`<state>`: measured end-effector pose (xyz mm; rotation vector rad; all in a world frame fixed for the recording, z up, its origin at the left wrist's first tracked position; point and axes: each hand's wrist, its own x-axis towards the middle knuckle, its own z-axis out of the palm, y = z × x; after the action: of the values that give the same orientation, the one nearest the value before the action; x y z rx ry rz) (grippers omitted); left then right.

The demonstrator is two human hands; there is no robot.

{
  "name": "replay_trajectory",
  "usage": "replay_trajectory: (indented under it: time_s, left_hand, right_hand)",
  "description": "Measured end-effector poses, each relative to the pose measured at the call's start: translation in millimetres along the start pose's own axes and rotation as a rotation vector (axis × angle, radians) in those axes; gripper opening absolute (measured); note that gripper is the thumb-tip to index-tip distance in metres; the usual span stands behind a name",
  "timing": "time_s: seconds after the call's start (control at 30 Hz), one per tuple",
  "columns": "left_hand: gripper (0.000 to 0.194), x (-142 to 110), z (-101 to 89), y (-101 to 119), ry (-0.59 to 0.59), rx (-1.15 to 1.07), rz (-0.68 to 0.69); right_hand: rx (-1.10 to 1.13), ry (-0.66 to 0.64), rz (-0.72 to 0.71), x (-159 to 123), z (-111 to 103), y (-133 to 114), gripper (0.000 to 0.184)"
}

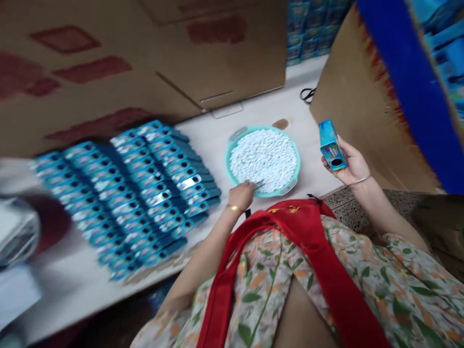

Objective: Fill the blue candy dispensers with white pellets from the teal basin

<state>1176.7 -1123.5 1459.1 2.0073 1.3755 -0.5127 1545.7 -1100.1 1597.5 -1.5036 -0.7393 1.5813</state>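
Note:
At the near left rim of a turquoise basin (227, 164), my left hand (241, 195) is closed around a small thin-tipped metal tool (259, 184), which may be tweezers. Its tips reach over the small white pellets (263, 157) that fill the basin. To the right of the basin, my right hand (351, 162) grips a blue printed box (329, 142) raised above the table. A dark round spot shows on the box's near end. Fingers of the right hand are partly hidden behind the box.
Several rows of similar blue boxes (126, 193) lie to the left on the white table (221, 128). Large cardboard cartons (174, 58) wall off the back, and another carton (362, 111) stands at right. Black-handled scissors (307, 94) lie beside it. A white round object (16, 232) sits far left.

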Motion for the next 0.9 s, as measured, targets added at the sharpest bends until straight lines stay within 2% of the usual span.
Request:
replay_trajectory:
  time_s: [0.03,0.1,0.2,0.33,0.4,0.47,0.57,0.63,0.73,0.83,0.9]
  left_hand:
    - [0.034,9.5,4.6,10.2,-0.005,0.043,-0.071]
    - [0.033,27.2,14.0,22.0,0.022,0.028,-0.101]
    - [0.034,38.7,26.6,19.8,0.075,-0.048,-0.082]
    - [0.032,39.6,39.9,9.6,0.144,-0.133,-0.042]
    - [0.031,47.0,45.2,12.7,0.189,-0.199,-0.029]
    - [0.032,60.0,49.4,21.3,0.230,-0.271,-0.045]
    - [0.035,78.0,53.6,32.0,0.271,-0.370,-0.068]
    - [0.036,82.1,55.6,30.8,0.286,-0.419,-0.047]
    - [0.037,80.3,57.9,21.9,0.309,-0.445,-0.042]
    - [0.039,85.1,59.0,22.0,0.335,-0.455,-0.047]
    - [0.039,92.9,59.2,26.9,0.339,-0.473,-0.027]
  right_hand:
    - [0.050,0.024,0.046,5.6,6.5,21.2,0.068]
    - [0.100,0.094,0.138,6.0,15.3,55.3,0.075]
    - [0.003,0.078,0.242,-12.3,13.6,87.2,0.080]
    - [-0.213,-0.190,0.390,-36.8,-9.5,108.9,0.064]
    - [-0.251,-0.360,0.439,-39.7,-22.5,115.1,0.071]
    - [-0.268,-0.500,0.453,-36.9,-32.5,120.2,0.088]
    - [-0.263,-0.574,0.436,-29.3,-39.0,129.2,0.100]
    - [-0.245,-0.501,0.404,-25.5,-38.3,138.0,0.092]
    - [-0.213,-0.264,0.380,-20.5,-32.2,155.9,0.068]
    - [-0.196,-0.001,0.329,-12.2,-21.5,173.5,0.080]
    - [-0.191,0.123,0.219,-6.0,-14.1,179.8,0.083]
